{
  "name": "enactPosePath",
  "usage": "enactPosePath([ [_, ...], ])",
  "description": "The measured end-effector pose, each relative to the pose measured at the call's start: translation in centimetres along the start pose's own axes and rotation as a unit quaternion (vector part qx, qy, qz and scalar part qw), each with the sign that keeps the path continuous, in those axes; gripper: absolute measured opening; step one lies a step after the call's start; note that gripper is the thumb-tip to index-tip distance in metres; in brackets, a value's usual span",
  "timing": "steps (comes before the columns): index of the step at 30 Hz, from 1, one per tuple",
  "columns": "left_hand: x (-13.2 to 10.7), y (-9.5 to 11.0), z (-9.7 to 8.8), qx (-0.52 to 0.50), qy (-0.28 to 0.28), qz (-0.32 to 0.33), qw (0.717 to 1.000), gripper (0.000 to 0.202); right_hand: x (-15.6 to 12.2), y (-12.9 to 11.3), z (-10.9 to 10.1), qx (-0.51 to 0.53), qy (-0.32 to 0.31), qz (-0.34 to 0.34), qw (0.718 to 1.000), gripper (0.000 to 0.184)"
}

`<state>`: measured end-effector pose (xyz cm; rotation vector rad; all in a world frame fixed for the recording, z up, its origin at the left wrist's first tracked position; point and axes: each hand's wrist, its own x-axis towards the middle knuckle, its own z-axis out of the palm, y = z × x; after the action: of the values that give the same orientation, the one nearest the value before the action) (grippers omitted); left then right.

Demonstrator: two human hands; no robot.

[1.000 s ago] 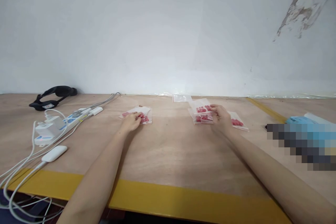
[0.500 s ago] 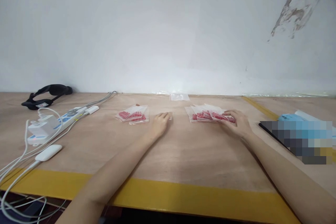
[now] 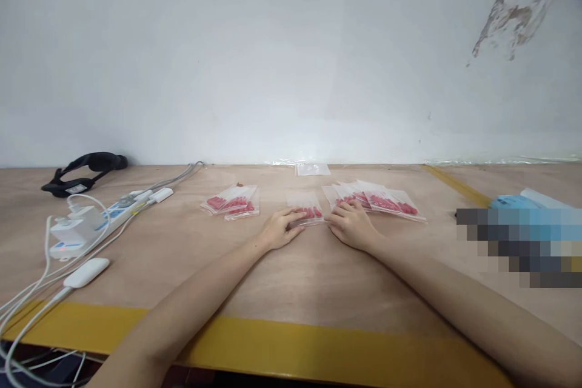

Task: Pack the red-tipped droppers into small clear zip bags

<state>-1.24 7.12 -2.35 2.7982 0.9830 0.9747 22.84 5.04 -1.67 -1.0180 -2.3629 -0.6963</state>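
Note:
A clear zip bag (image 3: 305, 199) with several small red pieces lies flat on the table between my hands. My left hand (image 3: 279, 230) grips its left edge, fingers over the bag and thumb at the lower corner. Beside its right edge rests my right hand (image 3: 354, 227), fingers bent and slightly apart, over the near side of a fanned row of similar bags (image 3: 388, 200). Whether the right fingertips touch the middle bag is hard to tell. Another small group of red-filled bags (image 3: 234, 201) overlaps to the left.
Flat clear bags (image 3: 313, 170) lie by the wall. On the left are a power strip (image 3: 116, 211) with plugs and white cables, a white adapter (image 3: 86, 273) and a black strap-like headset (image 3: 86, 170). A blue packet (image 3: 511, 202) sits at right, beside a blurred-out area.
A red-filled bag now lies in the middle, parted from the right row. My right hand has moved left and nearer. My left hand has come down to the bag's left edge.

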Motion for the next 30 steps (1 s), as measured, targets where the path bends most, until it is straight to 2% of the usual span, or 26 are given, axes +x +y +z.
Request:
enactPosePath([
  [4, 0.8, -0.6, 0.4, -0.04, -0.029, 0.011, 0.999, 0.024, 1.7, 0.1, 1.4, -0.022, -0.005, -0.032, 0.999, 0.016],
  [8, 1.3, -1.1, 0.6, -0.056, -0.028, -0.003, 0.998, 0.022, 1.8, 0.2, 2.0, -0.019, 0.017, 0.002, 1.0, 0.019],
  [11, 1.1, -1.2, 0.5, -0.057, -0.03, -0.007, 0.998, 0.023, 1.3, 0.2, 2.1, -0.007, 0.029, 0.028, 0.999, 0.018],
  [17, 0.9, -1.0, 0.6, -0.059, -0.01, -0.016, 0.998, 0.025, 1.2, 0.3, 2.3, 0.012, 0.033, 0.016, 0.999, 0.019],
  [30, 1.0, -0.7, 0.7, -0.073, -0.022, -0.023, 0.997, 0.021, 1.5, 0.4, 2.3, 0.012, 0.032, 0.033, 0.999, 0.018],
])
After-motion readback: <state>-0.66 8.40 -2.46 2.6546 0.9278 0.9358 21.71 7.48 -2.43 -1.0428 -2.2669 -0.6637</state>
